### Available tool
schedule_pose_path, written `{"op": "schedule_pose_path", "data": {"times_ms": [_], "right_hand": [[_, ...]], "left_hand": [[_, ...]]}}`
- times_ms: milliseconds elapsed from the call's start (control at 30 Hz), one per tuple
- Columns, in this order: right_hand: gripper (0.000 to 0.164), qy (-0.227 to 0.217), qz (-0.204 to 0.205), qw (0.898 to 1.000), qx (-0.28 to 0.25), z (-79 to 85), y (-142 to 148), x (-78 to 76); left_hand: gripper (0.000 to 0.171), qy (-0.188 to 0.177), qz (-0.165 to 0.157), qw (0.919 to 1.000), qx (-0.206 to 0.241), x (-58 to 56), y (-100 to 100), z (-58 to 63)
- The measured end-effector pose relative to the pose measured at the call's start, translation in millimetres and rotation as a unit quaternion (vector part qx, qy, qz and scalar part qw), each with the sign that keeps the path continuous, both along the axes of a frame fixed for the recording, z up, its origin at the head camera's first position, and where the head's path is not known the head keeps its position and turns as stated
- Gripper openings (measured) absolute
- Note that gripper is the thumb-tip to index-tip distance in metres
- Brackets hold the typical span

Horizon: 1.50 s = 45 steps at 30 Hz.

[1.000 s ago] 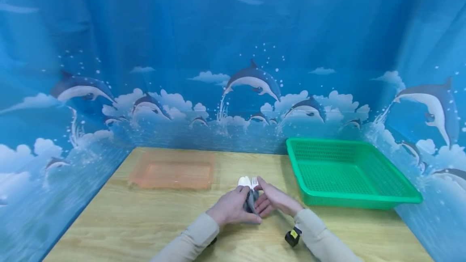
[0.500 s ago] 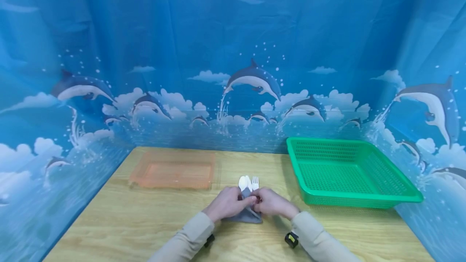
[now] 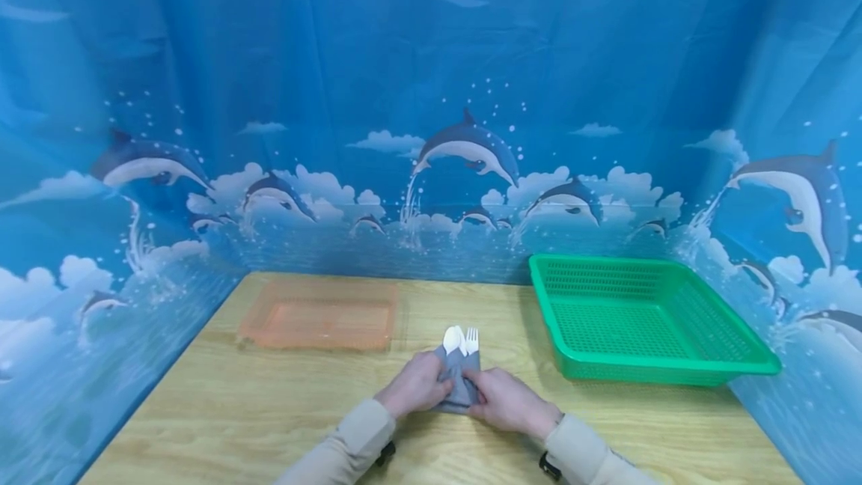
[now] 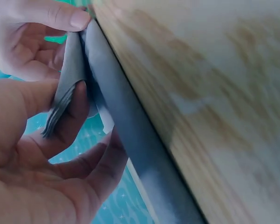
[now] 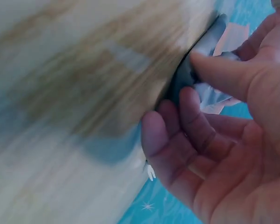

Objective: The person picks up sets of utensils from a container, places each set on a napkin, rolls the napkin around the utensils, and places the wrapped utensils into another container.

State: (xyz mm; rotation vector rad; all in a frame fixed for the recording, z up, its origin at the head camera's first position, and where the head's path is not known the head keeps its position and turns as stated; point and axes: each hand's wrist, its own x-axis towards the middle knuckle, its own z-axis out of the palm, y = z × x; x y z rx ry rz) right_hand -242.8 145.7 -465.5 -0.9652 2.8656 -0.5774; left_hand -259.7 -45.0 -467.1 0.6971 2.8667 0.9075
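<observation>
A grey cloth napkin (image 3: 458, 388) lies folded at the table's middle. From its far end stick out a white spoon (image 3: 451, 338), a white fork (image 3: 472, 338) and, between them, another white utensil, partly hidden. My left hand (image 3: 416, 383) is at the napkin's left side; in the left wrist view its thumb and index finger pinch a raised, layered fold (image 4: 67, 84) of the cloth. At the right side my right hand (image 3: 508, 400) holds the napkin's edge, its thumb on the cloth and its fingers curled alongside, as the right wrist view shows.
A translucent orange tray (image 3: 323, 344) stands at the back left of the wooden table (image 3: 222, 403). At the back right is a green perforated basket (image 3: 673, 369). A blue dolphin-print curtain (image 3: 377, 96) surrounds the table on the back and sides.
Earlier both hands came together over the napkin's middle; now they have drawn apart to its two sides. The right hand has shifted nearer the front edge, and more of the grey cloth shows.
</observation>
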Motion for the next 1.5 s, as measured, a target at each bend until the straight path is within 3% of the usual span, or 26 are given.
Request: {"op": "schedule_pose_path", "data": {"times_ms": [167, 400, 567, 667, 800, 1100, 1300, 1500], "right_hand": [[0.023, 0.04, -0.017, 0.999, -0.012, -3.7, -1.0, 5.2], [0.023, 0.099, -0.025, 0.994, -0.024, -6.8, -2.5, 6.8], [0.015, 0.068, -0.01, 0.997, -0.027, -2.7, -2.4, -2.5], [0.006, 0.045, 0.015, 0.999, -0.021, -0.9, -2.1, -12.1], [0.033, 0.034, 0.048, 0.998, 0.01, 0.0, -1.7, -21.8], [0.06, 0.006, 0.085, 0.993, 0.081, 13.2, -11.4, -34.2], [0.071, -0.042, 0.08, 0.986, 0.138, 21.7, -20.0, -49.1], [0.074, -0.091, 0.082, 0.983, 0.137, 25.8, -21.5, -60.9]], "left_hand": [[0.038, 0.013, 0.004, 0.9999, -0.005, 0.0, 0.9, -3.6], [0.037, -0.023, 0.017, 0.9995, -0.01, 0.3, 3.3, -2.9], [0.031, 0.01, 0.007, 0.9997, -0.021, 0.0, 1.3, -4.9], [0.023, 0.003, 0.003, 0.9998, -0.018, 0.5, -0.6, -6.4], [0.019, -0.028, 0.002, 0.9996, -0.007, 0.5, -2.3, -7.1], [0.034, -0.124, 0.027, 0.9917, 0.022, -1.4, -7.4, -5.2], [0.027, -0.165, 0.0, 0.9858, 0.033, -3.5, -10.2, -4.1], [0.041, -0.164, -0.033, 0.9851, 0.038, -3.1, -14.7, -2.9]]}}
